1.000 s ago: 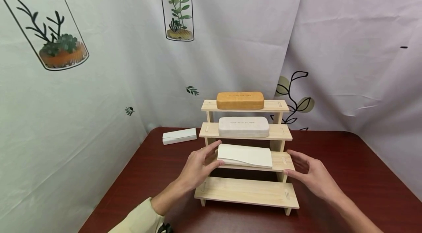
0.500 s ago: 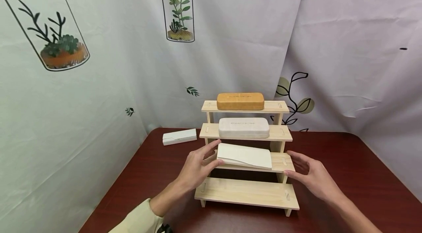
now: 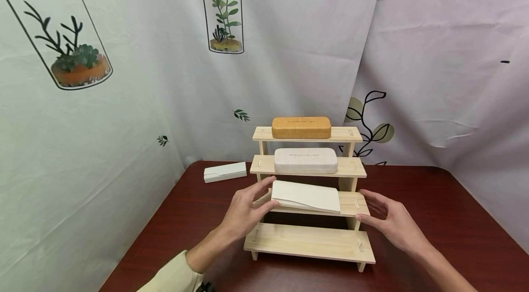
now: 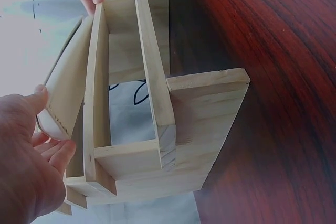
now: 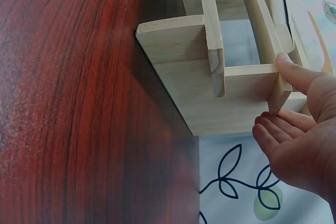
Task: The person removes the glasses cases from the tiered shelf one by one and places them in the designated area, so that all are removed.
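Stand (image 3: 310,239) of pale wood serves as our reference; it has four stepped tiers and is upright on the dark red table (image 3: 182,227). We count tiers from the bottom. At the stand's second tier (image 3: 352,203) we locate the cream case (image 3: 306,196), set lengthwise, with a curved flap edge along its front. At the left side of the stand we observe the left hand (image 3: 244,211) pinching the left end of the cream case, thumb at the front and fingers at the back. We cannot tell whether that end touches the tier. At the right side of the stand we observe the right hand (image 3: 390,219) pinching the right end of the second tier, thumb at the front edge and fingers at the rear corner.

On the stand's third tier we find a white case (image 3: 306,161) bearing small lettering; on the stand's top tier, an orange case (image 3: 301,127). Left of the stand, toward its rear, we note a slim white box (image 3: 225,172) lying on the table. Behind the stand we see a pale curtain (image 3: 289,67) printed with plants.
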### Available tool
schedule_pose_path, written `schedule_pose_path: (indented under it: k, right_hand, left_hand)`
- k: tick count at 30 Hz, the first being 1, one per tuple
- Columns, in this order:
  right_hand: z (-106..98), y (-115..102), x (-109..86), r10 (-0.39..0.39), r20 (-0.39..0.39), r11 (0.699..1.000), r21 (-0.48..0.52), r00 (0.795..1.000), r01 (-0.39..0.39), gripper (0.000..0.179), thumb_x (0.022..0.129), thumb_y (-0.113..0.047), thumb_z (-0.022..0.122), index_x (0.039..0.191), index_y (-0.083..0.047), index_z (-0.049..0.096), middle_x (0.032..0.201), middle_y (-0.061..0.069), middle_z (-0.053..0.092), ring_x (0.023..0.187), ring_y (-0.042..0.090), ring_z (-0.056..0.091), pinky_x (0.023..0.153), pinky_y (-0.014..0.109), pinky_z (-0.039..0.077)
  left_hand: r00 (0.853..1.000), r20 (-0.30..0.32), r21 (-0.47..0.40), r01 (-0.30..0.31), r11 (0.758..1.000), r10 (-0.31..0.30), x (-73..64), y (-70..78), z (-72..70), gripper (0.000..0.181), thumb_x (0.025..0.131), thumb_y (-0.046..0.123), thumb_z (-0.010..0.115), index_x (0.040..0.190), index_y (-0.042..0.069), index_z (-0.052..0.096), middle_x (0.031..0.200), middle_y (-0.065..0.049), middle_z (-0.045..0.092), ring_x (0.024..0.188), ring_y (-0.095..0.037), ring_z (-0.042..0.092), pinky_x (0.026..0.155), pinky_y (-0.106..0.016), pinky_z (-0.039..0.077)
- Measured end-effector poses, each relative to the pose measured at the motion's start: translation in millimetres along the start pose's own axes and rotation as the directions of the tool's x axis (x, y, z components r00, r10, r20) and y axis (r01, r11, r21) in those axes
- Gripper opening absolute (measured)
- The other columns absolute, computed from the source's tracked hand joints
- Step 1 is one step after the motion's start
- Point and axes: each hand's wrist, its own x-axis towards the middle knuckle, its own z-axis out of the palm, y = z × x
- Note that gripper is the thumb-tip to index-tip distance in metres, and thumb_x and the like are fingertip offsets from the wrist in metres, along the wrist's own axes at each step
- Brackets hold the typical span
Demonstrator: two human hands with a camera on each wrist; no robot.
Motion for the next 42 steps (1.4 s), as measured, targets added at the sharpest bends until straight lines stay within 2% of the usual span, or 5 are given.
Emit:
schedule_pose_path:
  k: [10,14,19,29,42]
  right_hand:
    - [-0.7,-0.9,0.7,0.005,-0.002,1.0,0.0,1.0,-0.005,0.074,0.094,-0.021,0.085,0.151,0.011,0.05,0.145,0.03,0.059,0.131,0.046,0.059,0.09,0.017,0.056]
    - [-0.8,-0.7,0.7,0.002,-0.005,1.0,0.0,1.0,-0.002,0.074,0.094,-0.021,0.085,0.151,0.01,0.05,0.145,0.03,0.06,0.131,0.046,0.059,0.09,0.016,0.055]
    - [-0.2,-0.8,-0.2,-0.001,-0.001,1.0,0.0,1.0,0.0,0.074,0.094,-0.021,0.085,0.151,0.011,0.05,0.144,0.031,0.06,0.131,0.048,0.059,0.092,0.025,0.059]
    - [-0.4,0.0,-0.5,0.0,0.003,1.0,-0.004,1.0,0.0,0.074,0.094,-0.021,0.085,0.151,0.011,0.05,0.144,0.032,0.06,0.131,0.048,0.059,0.092,0.025,0.059]
    - [0.2,0.5,-0.4,-0.014,0.002,1.0,-0.008,1.0,0.014,0.073,0.094,-0.019,0.084,0.151,0.011,0.05,0.143,0.033,0.06,0.131,0.048,0.06,0.094,0.035,0.061]
  left_hand:
    - [1.0,-0.007,-0.018,0.004,1.0,-0.004,-2.2,1.4,-4.3,0.058,0.091,0.012,0.086,0.144,0.007,0.065,0.137,-0.01,0.07,0.121,-0.03,0.07,0.095,-0.044,0.06]
    - [1.0,-0.018,-0.033,-0.002,0.999,0.002,-3.0,2.2,-6.3,0.057,0.091,0.011,0.086,0.144,0.007,0.065,0.139,-0.014,0.069,0.121,-0.03,0.07,0.094,-0.036,0.06]
    - [1.0,-0.015,-0.018,-0.001,1.0,0.0,-3.3,3.0,-9.3,0.057,0.091,0.013,0.087,0.144,0.008,0.066,0.139,-0.014,0.069,0.12,-0.028,0.071,0.094,-0.034,0.06]
    - [0.998,0.049,0.067,0.043,0.997,-0.047,-0.7,1.9,-18.5,0.061,0.088,0.017,0.09,0.144,0.007,0.066,0.139,-0.008,0.07,0.121,-0.021,0.071,0.104,-0.035,0.056]
    - [0.994,0.108,0.117,0.014,0.993,-0.027,-3.6,-7.9,-23.4,0.065,0.079,0.026,0.096,0.135,0.004,0.071,0.127,-0.008,0.075,0.11,-0.02,0.075,0.092,-0.036,0.062]
